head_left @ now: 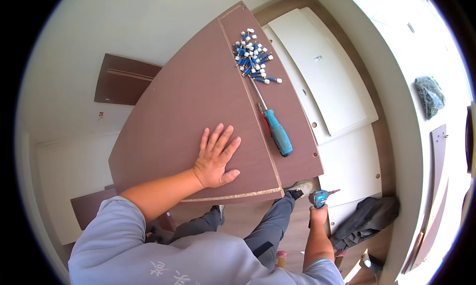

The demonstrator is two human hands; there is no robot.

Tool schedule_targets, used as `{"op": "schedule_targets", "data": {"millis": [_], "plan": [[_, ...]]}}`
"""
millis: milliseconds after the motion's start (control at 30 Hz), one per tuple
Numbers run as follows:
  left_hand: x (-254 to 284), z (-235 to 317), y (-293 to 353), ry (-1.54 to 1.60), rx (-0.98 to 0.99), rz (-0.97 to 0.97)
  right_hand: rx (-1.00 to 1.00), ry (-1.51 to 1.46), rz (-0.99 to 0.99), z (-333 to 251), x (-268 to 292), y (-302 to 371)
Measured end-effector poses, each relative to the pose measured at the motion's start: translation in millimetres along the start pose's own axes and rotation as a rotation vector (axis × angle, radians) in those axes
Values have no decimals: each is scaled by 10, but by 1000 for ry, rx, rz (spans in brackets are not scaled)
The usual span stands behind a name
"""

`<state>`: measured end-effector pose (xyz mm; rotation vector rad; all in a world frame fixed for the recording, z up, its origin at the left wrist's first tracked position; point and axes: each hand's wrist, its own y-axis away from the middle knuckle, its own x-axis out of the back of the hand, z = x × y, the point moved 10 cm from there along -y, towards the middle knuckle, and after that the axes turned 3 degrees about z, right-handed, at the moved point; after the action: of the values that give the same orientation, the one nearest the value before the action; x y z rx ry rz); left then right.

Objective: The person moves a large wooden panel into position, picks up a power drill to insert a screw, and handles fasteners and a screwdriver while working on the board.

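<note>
My left hand (216, 158) lies flat with its fingers spread on a large reddish-brown board (173, 111). Off the board's near right corner, my right hand (318, 215) grips a blue cordless drill (320, 198), whose reddish bit points right. On the board's right strip rests a screwdriver (279, 133) with a teal handle, its shaft pointing toward the far end. Beside it lies a thin red tool (264, 120), partly hidden by the handle. Past the shaft tip is a loose pile of blue and white furniture connector fittings (252, 57).
White panels (327, 76) with round holes lie along the right side. A dark cloth (367, 220) is heaped by the wall. Brown panels (124, 79) stand at the left. On the bright sill sit a plastic bag (429, 97) and long brown strips (431, 190).
</note>
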<state>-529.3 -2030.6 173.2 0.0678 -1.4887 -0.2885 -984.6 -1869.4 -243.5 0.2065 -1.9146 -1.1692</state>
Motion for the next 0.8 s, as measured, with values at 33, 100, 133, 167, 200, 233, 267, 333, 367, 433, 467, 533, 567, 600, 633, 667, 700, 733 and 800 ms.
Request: {"op": "schedule_targets", "data": {"millis": [33,100,133,167,200,233,267,333,367,433,467,533,567,600,633,667,700,733,800], "plan": [[37,-4,3,31,10,12,25,54,-20,-45,87,320],[96,-16,39,42,5,25,76,145,-56,-146,202,963],[111,-22,68,47,6,31,108,183,-74,-172,236,1229],[129,-37,99,87,15,46,137,225,-68,-204,300,1504],[133,-48,119,111,13,65,166,268,-67,-258,350,1783],[133,-53,135,136,10,82,192,266,-42,-324,427,2057],[172,-58,162,158,9,93,218,265,-24,-408,485,2358],[202,-87,278,220,-14,69,277,271,59,-601,658,2918],[101,-120,348,251,-50,71,295,243,123,-683,738,3178],[147,-201,625,286,-102,-35,326,199,237,-824,851,3642],[166,-320,877,294,-102,-52,337,143,308,-864,904,3858],[27,-716,1589,274,-84,-111,435,53,461,-1054,978,4317],[-38,-932,1978,260,-65,-142,452,18,459,-1135,946,4481],[-83,-1173,2389,235,-44,-174,473,-27,453,-1272,926,4609],[-104,-1447,2821,250,15,-202,453,-22,422,-1468,888,4759],[-146,-1699,3287,272,84,-231,494,-34,394,-1686,848,4855],[-201,-1966,3745,285,183,-271,541,-1,395,-1922,797,4952],[-234,-2196,4151,296,272,-304,583,27,406,-2151,777,5055],[-245,-2560,4689,325,389,-305,597,76,333,-2504,760,5225]]}}
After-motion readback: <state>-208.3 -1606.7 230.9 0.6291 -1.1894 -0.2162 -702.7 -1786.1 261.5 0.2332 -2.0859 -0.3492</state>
